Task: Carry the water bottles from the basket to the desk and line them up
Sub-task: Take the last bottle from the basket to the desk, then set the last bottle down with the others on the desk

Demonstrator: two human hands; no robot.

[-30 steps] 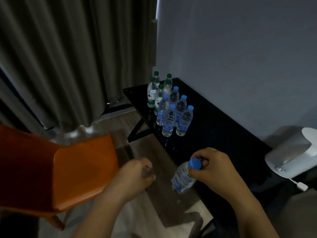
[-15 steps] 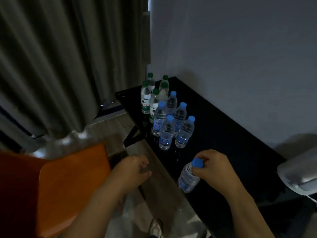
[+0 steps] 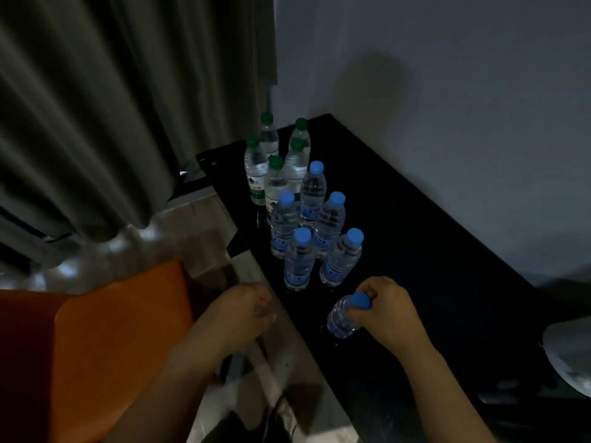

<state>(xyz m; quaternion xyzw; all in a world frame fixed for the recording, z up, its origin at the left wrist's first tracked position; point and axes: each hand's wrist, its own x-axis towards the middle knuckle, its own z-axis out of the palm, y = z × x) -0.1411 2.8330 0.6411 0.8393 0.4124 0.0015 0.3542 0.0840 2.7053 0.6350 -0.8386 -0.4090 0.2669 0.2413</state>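
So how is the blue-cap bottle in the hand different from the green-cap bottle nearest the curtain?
The clear plastic bottle with the blue cap leans, gripped at its cap by the right hand; the clear plastic bottle with the green cap stands upright, untouched. The blue-capped bottle's label is blue; the green-capped bottle's is white and green. Both are see-through water bottles.

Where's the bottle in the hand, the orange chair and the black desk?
held bottle (image 3: 340, 321), head view, clear body under the cap.
orange chair (image 3: 121, 340), head view, middle of its seat.
black desk (image 3: 431, 251), head view, bare top near the wall.
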